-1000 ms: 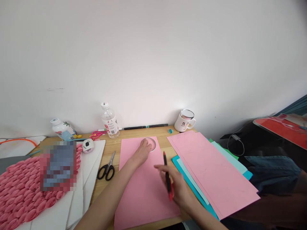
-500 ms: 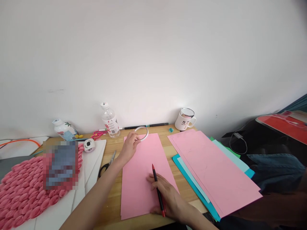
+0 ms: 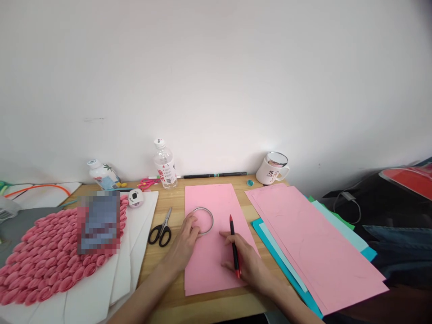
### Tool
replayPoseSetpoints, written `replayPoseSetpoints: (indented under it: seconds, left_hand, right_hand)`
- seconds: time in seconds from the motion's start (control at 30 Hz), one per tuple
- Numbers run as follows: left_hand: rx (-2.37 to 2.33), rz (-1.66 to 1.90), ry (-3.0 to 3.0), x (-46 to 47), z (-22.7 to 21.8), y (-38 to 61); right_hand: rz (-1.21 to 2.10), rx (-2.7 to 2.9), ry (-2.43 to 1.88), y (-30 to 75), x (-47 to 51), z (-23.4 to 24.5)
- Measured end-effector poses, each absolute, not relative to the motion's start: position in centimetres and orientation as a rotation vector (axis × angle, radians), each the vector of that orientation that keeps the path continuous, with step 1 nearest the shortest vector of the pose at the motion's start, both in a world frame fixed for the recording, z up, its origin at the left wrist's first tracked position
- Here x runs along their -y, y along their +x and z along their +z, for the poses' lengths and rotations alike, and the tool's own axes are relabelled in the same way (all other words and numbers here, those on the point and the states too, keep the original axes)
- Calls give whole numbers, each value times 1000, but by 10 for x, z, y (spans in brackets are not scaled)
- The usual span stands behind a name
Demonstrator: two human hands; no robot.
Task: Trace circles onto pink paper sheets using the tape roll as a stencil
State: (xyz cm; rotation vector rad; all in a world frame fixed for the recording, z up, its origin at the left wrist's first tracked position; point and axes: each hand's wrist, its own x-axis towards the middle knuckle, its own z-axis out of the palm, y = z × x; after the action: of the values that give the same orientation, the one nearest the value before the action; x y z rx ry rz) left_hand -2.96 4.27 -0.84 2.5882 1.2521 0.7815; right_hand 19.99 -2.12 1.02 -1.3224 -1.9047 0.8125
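A pink paper sheet (image 3: 212, 198) lies lengthwise on the wooden desk (image 3: 172, 297) in front of me. A thin white ring (image 3: 204, 219) rests flat on the sheet's middle. My left hand (image 3: 185, 238) lies on the sheet's left edge, its fingers curled and touching the ring's left side. My right hand (image 3: 245, 261) rests on the sheet to the right of the ring, fingers closed around a red pen (image 3: 234, 245) whose tip points up and away from me.
Black scissors (image 3: 162, 228) lie left of the sheet. A stack of pink, teal and green paper (image 3: 303, 243) sits at right. A mug (image 3: 272, 170), water bottle (image 3: 165, 164), markers, a white punch (image 3: 135, 197) and a pink rosette mat (image 3: 43, 256) on white boards stand around.
My left hand brought the ring from above the sheet's far end down onto the sheet's middle. My right hand shifted slightly with the pen. The view moved a little.
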Motion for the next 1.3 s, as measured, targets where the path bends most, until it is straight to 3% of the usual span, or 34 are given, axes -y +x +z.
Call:
replayPoseSetpoints:
  seconds: [0.2, 0.7, 1.1, 1.3]
  left_hand:
    - [-1283, 793, 2625, -39, -2, -29]
    - [-1305, 800, 2651, -39, 0, -26]
    - [-1474, 353, 2781, -50, 16, 12]
    - [-1525, 292, 2889, -49, 14, 14]
  right_hand:
    - [596, 1795, -1360, 170, -10, 3]
    - [627, 1576, -1355, 163, -12, 6]
    - [1213, 821, -1210, 161, -91, 36]
    - [1327, 907, -1278, 148, -109, 33]
